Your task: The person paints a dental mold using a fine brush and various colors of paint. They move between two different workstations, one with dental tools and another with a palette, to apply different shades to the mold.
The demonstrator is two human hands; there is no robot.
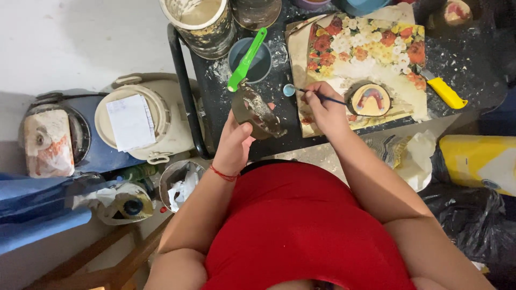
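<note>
Left hand (236, 140) gripping grey mixing bowl (257, 111) at table (473, 64) edge, green spatula (246, 60) angled up-left. Right hand (322, 104) pinching thin brush (317, 95), long axis level, tip leftward, just right of bowl; plaster mould (370, 100) close beside right hand.

Red top, sleeveless as far as I can see, so both arms are bare. Thin red string bracelet (223, 174) on the left wrist, nothing else.

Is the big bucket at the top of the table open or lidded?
Open: the bucket has no lid on it, and its pale inner wall shows from above.
</note>
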